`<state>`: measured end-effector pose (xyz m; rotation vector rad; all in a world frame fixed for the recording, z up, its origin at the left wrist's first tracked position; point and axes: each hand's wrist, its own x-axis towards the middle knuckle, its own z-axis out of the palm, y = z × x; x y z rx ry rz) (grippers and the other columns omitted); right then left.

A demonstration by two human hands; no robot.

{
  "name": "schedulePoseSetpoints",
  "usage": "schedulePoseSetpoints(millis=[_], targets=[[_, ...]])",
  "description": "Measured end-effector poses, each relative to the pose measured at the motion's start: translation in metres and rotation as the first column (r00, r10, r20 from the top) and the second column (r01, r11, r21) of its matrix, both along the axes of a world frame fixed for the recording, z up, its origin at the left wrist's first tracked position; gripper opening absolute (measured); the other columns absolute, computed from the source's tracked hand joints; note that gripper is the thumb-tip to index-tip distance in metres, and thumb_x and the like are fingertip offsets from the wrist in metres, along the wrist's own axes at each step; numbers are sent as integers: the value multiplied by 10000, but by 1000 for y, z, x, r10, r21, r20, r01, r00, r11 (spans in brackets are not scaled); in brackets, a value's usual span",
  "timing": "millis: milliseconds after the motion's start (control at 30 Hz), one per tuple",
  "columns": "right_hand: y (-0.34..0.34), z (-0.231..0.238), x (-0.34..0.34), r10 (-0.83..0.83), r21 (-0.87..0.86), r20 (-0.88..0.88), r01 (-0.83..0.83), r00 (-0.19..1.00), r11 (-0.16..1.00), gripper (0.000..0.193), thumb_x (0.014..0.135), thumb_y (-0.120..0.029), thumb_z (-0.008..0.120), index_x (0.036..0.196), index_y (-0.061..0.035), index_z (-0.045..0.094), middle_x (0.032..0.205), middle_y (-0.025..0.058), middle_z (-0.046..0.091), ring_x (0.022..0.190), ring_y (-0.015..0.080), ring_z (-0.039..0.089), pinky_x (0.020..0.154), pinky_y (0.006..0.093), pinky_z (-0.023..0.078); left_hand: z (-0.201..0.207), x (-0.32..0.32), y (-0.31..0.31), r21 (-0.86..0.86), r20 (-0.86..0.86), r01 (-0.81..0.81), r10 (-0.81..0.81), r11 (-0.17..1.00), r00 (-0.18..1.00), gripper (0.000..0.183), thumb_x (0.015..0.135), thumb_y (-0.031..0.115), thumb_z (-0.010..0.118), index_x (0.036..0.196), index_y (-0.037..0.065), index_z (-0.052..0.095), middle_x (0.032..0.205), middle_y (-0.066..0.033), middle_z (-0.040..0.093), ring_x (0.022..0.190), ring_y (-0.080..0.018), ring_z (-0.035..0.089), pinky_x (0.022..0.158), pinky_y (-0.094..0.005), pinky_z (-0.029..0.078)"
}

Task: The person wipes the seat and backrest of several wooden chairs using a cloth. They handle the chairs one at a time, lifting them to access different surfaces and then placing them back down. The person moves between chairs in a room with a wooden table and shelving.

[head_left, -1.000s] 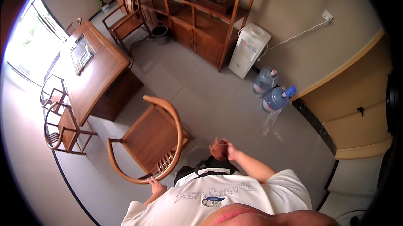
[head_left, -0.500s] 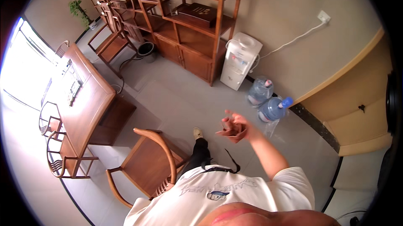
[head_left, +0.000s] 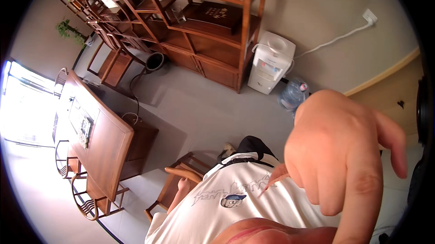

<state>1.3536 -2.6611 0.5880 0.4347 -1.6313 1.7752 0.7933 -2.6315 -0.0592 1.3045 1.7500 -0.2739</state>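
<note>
Close up at the right, my right hand is raised, its back toward me. The index finger stretches downward and the thumb stands apart, while the other fingers curl around a thin, reddish-brown crumpled piece. Most of that piece is hidden by the hand; its material is unclear. Low on the left, my left hand is at the curved rail of a wooden armchair, apparently gripping it, with its fingers mostly hidden.
A wooden desk with chairs stands at the left. Ahead are a wooden shelf unit, a dark bin and a white water dispenser. Beside the dispenser stands a water bottle, partly behind my hand. A cable crosses the floor.
My right hand has come up and toward me from over the floor, carrying the reddish-brown piece, and now covers the blue-capped bottle. My view has shifted, and less of the armchair shows.
</note>
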Motion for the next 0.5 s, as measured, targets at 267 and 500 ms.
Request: schedulePoseSetpoints(millis=[267,500], targets=[[122,-9,63,80,113,-193,-58,978,992,506,955,-255,490,1265,134,584,705,149,532,522,245,517,480,353,426,16,71,102,-166,350,-327,366,930,863,184,981,141,524,1055,41,660,879,-118,688,670,-211,653,576,-370,543],[272,-69,118,359,234,-217,-309,908,922,406,1036,-247,519,1291,43,646,705,78,527,532,198,518,461,352,371,51,103,162,56,163,-39,30,998,986,153,969,141,557,1023,53,670,837,-92,674,717,-206,663,577,-345,523]])
